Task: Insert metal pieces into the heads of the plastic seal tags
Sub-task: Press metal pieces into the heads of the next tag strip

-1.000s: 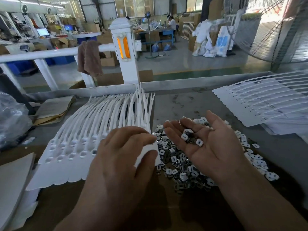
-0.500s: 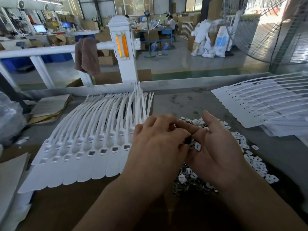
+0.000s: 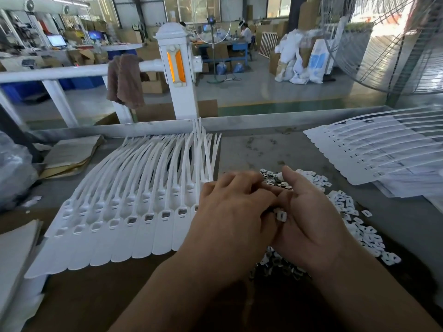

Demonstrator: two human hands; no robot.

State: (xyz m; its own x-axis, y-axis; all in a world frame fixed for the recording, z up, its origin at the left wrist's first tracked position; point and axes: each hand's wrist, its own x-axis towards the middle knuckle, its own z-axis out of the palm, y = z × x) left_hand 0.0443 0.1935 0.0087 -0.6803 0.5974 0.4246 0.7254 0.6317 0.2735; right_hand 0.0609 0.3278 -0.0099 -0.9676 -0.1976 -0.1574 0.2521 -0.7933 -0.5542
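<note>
The left hand (image 3: 230,212) has crossed from the tags (image 3: 143,212) at 9 o'clock onto the right hand (image 3: 309,224), which lies palm-up and cupped, carrying metal pieces (image 3: 281,215). Whether the left hand's curled fingers pinch one is hidden; it is probably fetching the next insert. About ten tag heads show. The pieces strewn on the table (image 3: 251,149) toward 3 o'clock are too many to count.

left hand (image 3: 230,212) palm down, fingers curled onto right palm | right hand (image 3: 309,219) palm up, cupped

Daylight floods in from the far windows (image 3: 191,8) and glares at the upper right; the near desk (image 3: 263,149) lies dim, edges bowed and smeared.
</note>
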